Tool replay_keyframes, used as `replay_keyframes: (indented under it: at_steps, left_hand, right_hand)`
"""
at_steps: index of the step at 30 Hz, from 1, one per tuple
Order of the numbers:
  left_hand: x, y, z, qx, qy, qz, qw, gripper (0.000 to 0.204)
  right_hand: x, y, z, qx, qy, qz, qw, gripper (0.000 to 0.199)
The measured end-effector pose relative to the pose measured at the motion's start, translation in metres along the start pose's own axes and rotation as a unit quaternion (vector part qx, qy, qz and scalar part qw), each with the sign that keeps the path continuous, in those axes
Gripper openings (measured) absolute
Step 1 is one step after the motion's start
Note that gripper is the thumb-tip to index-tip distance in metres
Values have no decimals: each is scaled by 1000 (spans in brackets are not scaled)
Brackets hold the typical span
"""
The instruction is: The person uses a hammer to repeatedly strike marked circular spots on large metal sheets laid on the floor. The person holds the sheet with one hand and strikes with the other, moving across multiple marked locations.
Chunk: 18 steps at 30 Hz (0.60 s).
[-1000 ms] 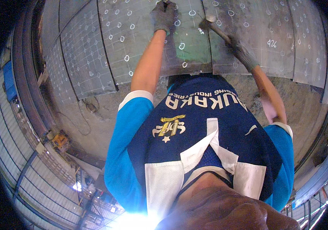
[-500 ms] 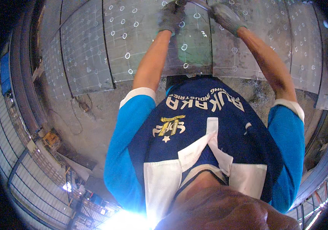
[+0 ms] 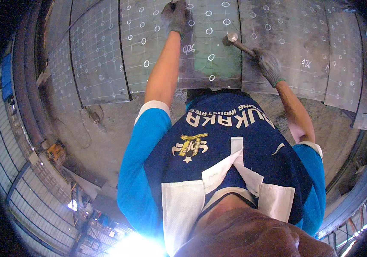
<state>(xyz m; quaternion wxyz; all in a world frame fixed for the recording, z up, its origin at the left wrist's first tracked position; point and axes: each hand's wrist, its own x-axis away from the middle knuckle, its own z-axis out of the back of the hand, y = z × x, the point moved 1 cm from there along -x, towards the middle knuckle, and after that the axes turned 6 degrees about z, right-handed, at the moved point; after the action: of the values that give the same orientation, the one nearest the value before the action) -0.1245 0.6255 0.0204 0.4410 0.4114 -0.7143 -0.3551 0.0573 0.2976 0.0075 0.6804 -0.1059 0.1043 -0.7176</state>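
Observation:
My right hand, in a grey knit glove, is closed around the handle of a hammer. The hammer's head points left and hangs over the seam between two dark steel plates. Near the upper edge of the view, my left hand, gloved the same way, is closed with its fingertips together on the plate. A small pale bit shows at those fingertips; most of what they pinch is hidden. White chalk circles and grid lines cover the plates around both hands.
More chalk-marked plates lie to the left, divided by dark gaps. The plates' near edge runs just in front of my body, above a concrete floor. Long steel beams stand at far left, with a yellow machine below them.
My hands have moved apart. The right hand has come down and back toward me with the hammer; the left has shifted slightly left and up.

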Motion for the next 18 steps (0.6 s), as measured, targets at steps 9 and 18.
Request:
replay_keyframes:
  at_steps: [9,18]
  left_hand:
    - [-10,-1,-12,-105,8,15,994,9]
    - [-2,12,-21,-150,16,17,988,4]
  right_hand:
    - [9,16,-31,-6,76,12,997,30]
    - [12,22,-47,36,91,37,995,25]
